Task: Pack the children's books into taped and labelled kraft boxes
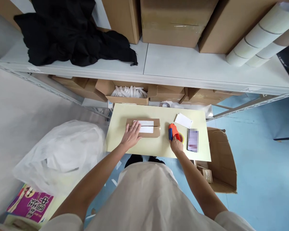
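Observation:
A closed brown cardboard box (156,132) lies lengthwise on the pale yellow table (120,110), with a white label (146,129) on its top. My left hand (132,134) rests flat on the left part of the box, fingers stretched over the label's edge. To the right of the box, my right hand (176,145) is wrapped round the handle of an orange and blue tape dispenser (173,131). A yellow-edged tape roll (181,138) shows beside the fingers. The underside of the dispenser is hidden.
A phone (192,140) and white paper slips (183,120) lie at the table's right. Behind rises a shelf (168,61) with boxes, black cloth (74,35) and white rolls (260,35). A large open carton (223,160) stands right; a white plastic bag (62,154) bulges left.

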`<state>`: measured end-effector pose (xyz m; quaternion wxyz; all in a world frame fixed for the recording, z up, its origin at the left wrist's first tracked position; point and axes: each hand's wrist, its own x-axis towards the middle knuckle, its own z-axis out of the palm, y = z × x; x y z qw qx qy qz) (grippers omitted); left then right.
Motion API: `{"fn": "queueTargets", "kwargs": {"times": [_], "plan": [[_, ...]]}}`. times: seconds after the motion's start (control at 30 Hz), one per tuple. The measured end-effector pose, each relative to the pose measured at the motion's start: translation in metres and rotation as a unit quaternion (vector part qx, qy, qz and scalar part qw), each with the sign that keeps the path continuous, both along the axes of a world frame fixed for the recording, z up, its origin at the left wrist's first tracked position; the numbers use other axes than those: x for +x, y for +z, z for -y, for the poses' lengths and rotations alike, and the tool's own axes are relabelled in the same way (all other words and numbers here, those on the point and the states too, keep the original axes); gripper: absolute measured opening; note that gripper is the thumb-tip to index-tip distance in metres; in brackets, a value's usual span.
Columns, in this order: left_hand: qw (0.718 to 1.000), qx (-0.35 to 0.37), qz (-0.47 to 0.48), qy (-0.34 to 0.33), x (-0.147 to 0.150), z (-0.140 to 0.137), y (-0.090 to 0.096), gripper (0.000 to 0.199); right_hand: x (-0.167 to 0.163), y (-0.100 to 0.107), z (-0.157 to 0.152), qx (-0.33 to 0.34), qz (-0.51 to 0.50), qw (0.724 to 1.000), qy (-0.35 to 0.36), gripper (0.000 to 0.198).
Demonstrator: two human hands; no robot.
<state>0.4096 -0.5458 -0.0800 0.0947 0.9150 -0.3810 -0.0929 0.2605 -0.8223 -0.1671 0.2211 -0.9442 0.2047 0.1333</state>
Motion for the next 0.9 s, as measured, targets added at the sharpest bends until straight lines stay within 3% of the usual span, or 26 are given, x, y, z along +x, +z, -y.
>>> {"fn": "queueTargets", "kwargs": {"times": [0.13, 0.27, 0.4, 0.5, 0.63, 0.9], "plan": [[1.000, 0.009, -0.003, -0.001, -0.001, -0.002, -0.006, 0.066, -0.007, 0.018, 0.006, 0.007, 0.034, 0.994, -0.108, 0.038], [1.000, -0.005, 0.000, -0.018, -0.002, -0.005, -0.013, 0.067, -0.010, 0.066, 0.015, 0.067, 0.161, 0.969, -0.177, 0.033], [0.999, -0.030, 0.010, -0.035, -0.005, -0.011, -0.016, 0.066, 0.016, 0.118, 0.010, 0.188, 0.305, 0.904, -0.235, 0.041], [0.997, -0.040, 0.015, -0.058, -0.008, -0.018, -0.017, 0.065, 0.053, 0.144, -0.008, 0.312, 0.305, 0.877, -0.201, 0.051], [0.996, -0.036, 0.017, -0.081, -0.006, -0.024, -0.016, 0.064, 0.095, 0.156, -0.036, 0.401, 0.217, 0.879, -0.141, 0.057], [0.993, -0.069, -0.027, -0.093, 0.005, -0.026, -0.005, 0.066, 0.109, 0.150, -0.044, 0.385, 0.111, 0.910, -0.105, 0.060]]}}
